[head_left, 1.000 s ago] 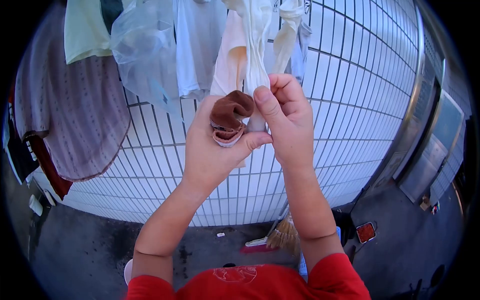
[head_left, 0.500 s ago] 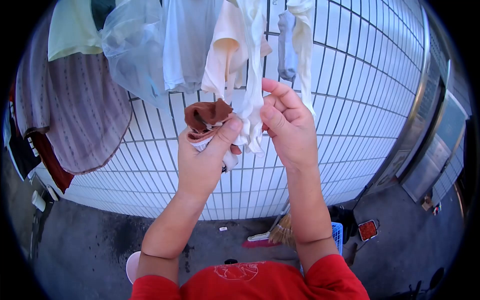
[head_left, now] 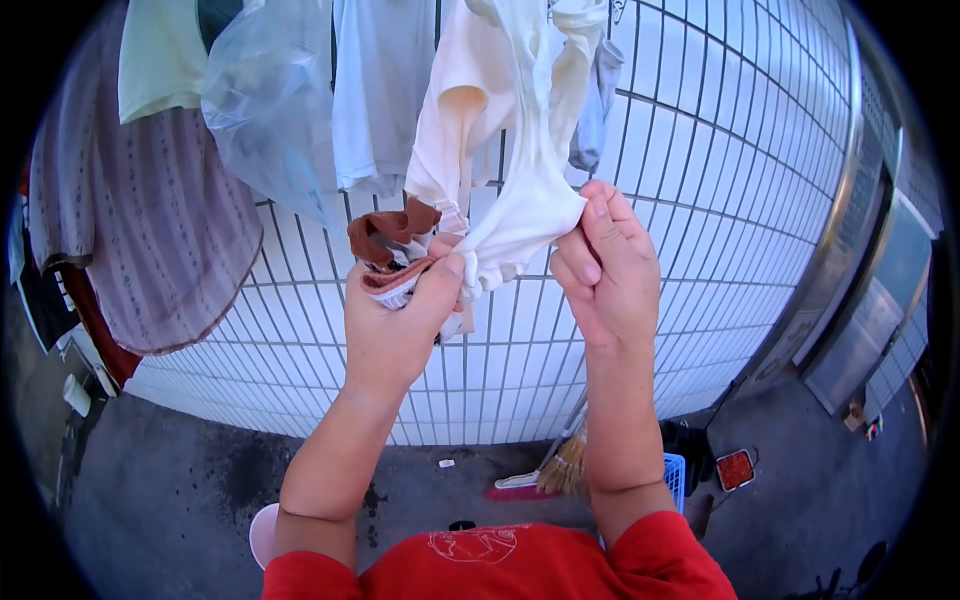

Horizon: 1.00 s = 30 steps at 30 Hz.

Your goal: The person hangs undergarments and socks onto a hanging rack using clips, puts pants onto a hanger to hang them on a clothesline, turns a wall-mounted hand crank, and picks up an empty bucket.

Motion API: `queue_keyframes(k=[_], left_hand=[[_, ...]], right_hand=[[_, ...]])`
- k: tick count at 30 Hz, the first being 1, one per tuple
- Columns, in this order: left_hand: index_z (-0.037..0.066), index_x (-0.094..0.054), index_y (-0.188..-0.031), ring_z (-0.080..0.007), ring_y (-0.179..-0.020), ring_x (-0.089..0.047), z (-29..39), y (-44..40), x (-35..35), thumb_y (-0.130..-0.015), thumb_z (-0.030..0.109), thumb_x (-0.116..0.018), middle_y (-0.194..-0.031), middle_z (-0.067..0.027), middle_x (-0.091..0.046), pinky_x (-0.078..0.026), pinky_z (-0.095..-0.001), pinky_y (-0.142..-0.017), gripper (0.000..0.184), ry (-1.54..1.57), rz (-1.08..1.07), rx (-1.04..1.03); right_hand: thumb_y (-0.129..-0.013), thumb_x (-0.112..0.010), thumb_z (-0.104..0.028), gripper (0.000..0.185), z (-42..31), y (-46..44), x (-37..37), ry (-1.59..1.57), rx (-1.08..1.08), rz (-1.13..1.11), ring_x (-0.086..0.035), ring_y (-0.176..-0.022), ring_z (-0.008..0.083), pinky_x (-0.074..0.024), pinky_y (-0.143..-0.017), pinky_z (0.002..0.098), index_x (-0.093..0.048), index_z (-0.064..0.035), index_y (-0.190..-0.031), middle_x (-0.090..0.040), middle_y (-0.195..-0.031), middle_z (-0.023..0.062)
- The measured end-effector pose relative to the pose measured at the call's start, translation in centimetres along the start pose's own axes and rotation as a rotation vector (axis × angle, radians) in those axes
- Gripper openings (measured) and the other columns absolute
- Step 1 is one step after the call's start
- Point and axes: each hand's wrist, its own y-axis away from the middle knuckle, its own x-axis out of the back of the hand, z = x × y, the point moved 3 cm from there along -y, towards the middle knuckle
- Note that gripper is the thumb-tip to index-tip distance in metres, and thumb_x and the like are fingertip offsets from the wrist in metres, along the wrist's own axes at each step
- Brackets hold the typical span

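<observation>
A stretchy white garment (head_left: 535, 195) with narrow strap-like upper parts hangs in front of me. My right hand (head_left: 615, 275) pinches its right edge between thumb and fingers. At the garment's lower left edge, the thumb and fingers of my left hand (head_left: 385, 325) are closed. That same hand grips a small bundle of brown and white cloth (head_left: 395, 232), which looks like folded socks. Between the hands the white fabric is spread taut. Just left of it hangs a pale pink garment (head_left: 462, 105), and behind it on the right a grey-blue sock (head_left: 595, 110).
More laundry hangs leftward: a clear plastic bag (head_left: 262, 110), a light blue garment (head_left: 380, 100) and a patterned purple-grey garment (head_left: 165, 220). Behind is a white tiled wall (head_left: 720, 220). On the floor are a broom (head_left: 565, 468), a blue basket (head_left: 675, 480) and a red-filled tray (head_left: 735, 470).
My right hand has taken hold of the white garment's edge and moved right and slightly down, spreading the fabric. My left hand has shifted slightly left, still holding the bundle.
</observation>
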Motion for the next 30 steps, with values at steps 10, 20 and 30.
queue_keyframes(k=[10, 20, 30], left_hand=[[-0.003, -0.066, -0.091, -0.0097, -0.066, -0.058, 3.8, -5.0, -2.4, -0.082, 0.021, -0.071, -0.082, -0.0069, -0.066, -0.046, -0.0223, -0.056, 0.026, 0.031, -0.101, -0.004], [-0.003, -0.064, -0.087, -0.0089, -0.057, -0.055, 4.6, -5.4, -3.4, -0.084, 0.02, -0.068, -0.068, -0.0043, -0.061, -0.044, -0.0229, -0.052, 0.023, 0.102, -0.037, -0.077], [0.001, -0.059, -0.087, -0.011, -0.054, -0.054, 4.5, -4.9, -3.7, -0.087, 0.018, -0.063, -0.069, -0.0039, -0.059, -0.044, -0.0248, -0.051, 0.017, 0.172, 0.046, -0.083]], right_hand=[[-0.09, -0.061, -0.013, 0.016, -1.3, -0.5, -2.2, 0.361, 0.228, 0.053, -0.04, -0.047, 0.0005, -0.0284, -0.04, 0.0162, -0.054, -0.0017, -0.099, -0.057, -0.065, -0.0014], [-0.094, -0.047, -0.016, 0.012, -1.7, -0.6, -2.4, 0.236, 0.316, 0.2, -0.038, -0.046, 0.0026, -0.0286, -0.041, 0.018, -0.046, -0.0053, -0.088, -0.051, -0.067, 0.0008], [-0.096, -0.05, -0.031, 0.031, -3.9, -3.2, -5.4, 0.599, 0.458, 0.155, -0.045, -0.057, 0.0021, -0.0305, -0.048, 0.0167, -0.055, -0.0015, -0.103, -0.055, -0.071, -0.0012]])
